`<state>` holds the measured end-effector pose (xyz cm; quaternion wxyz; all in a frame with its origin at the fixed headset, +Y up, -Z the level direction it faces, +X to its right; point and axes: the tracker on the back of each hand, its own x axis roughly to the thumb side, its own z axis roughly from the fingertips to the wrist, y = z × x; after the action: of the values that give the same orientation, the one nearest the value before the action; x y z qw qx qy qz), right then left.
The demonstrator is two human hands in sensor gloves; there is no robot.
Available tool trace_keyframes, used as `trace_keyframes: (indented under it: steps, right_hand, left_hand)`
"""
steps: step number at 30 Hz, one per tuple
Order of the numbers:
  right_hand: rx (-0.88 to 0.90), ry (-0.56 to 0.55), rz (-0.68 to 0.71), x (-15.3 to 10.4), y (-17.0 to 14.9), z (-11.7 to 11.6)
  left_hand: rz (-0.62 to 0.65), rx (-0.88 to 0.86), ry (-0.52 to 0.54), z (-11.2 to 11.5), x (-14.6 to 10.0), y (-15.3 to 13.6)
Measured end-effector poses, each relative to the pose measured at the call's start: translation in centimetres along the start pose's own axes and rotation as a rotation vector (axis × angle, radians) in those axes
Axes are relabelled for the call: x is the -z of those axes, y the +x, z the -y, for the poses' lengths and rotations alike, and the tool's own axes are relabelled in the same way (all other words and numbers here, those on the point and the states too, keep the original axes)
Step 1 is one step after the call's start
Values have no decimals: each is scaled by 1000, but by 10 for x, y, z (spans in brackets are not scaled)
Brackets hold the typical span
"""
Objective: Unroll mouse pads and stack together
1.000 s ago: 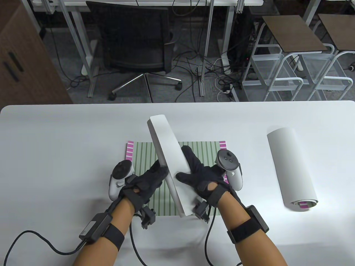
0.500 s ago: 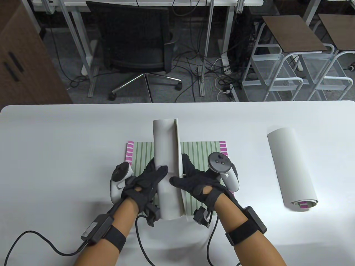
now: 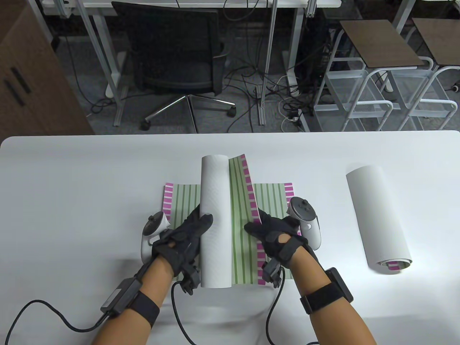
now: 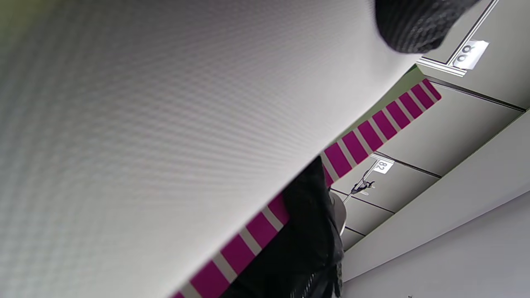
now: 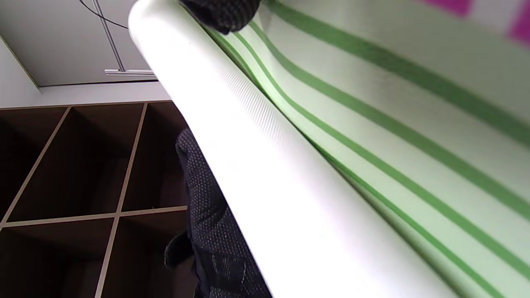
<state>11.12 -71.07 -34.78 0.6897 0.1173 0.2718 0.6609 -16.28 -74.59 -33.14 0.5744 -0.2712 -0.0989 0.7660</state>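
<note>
A flat mouse pad (image 3: 273, 196) with green stripes and magenta-barred ends lies on the white table (image 3: 72, 187). Above it I hold a second pad (image 3: 238, 219), partly unrolled. Its white rolled part (image 3: 215, 222) stands toward the left, and my left hand (image 3: 188, 233) grips that roll, which fills the left wrist view (image 4: 165, 124). My right hand (image 3: 275, 233) pinches the pad's freed magenta-barred edge (image 3: 251, 201) and holds it out to the right. The right wrist view shows the roll (image 5: 256, 174) and the green-striped face (image 5: 393, 124). A third pad (image 3: 377, 219) lies rolled at the right.
The table's far edge runs across the middle of the table view. Beyond it stand a black office chair (image 3: 172, 54), desk legs, cables, and white stools (image 3: 381, 72). Bare table surface lies left of the flat pad and between it and the rolled pad.
The held pad has turned from a slanted, closed roll to lengthwise over the flat pad. My right hand has pulled its free edge rightward, which uncovers the green-striped face.
</note>
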Motion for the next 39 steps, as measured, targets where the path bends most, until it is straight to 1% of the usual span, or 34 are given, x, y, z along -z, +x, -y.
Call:
trace_keyframes:
  steps: [1, 3, 6, 10, 12, 16, 18, 21, 24, 29, 33, 39]
  right_hand:
    - [-9, -8, 2, -1, 1, 2]
    - [-12, -14, 1, -2, 2, 4]
    - [-52, -30, -2, -2, 2, 2]
    - [-67, -33, -5, 0, 3, -2]
    - [-94, -45, -9, -1, 3, -3]
    - [-116, -36, -17, 0, 2, -7]
    - [-147, -35, -20, 0, 2, -9]
    - [-146, -36, -12, -1, 4, -10]
    - [-145, -42, -2, -3, 7, -5]
    - [-113, -63, 21, -8, 12, 6]
    - [-92, -81, 38, -11, 15, 13]
    - [-106, -73, 39, -10, 16, 7]
  left_hand:
    - [4, 12, 19, -1, 0, 1]
    - [17, 48, 22, -3, 0, 2]
    - [26, 92, 50, -7, -1, 1]
    - [15, 64, 59, -10, -2, -3]
    - [1, 63, 46, -10, -2, -6]
    - [-44, 107, -15, -7, -1, -13]
    - [-63, 137, -6, -5, 1, -15]
    - [-71, 162, 29, -6, 1, -14]
    - [-69, 114, 87, -7, 0, -15]
    - [-57, 68, 103, -12, -2, -13]
    - [-48, 59, 128, -22, -5, -13]
    - [-60, 72, 52, -21, -4, -16]
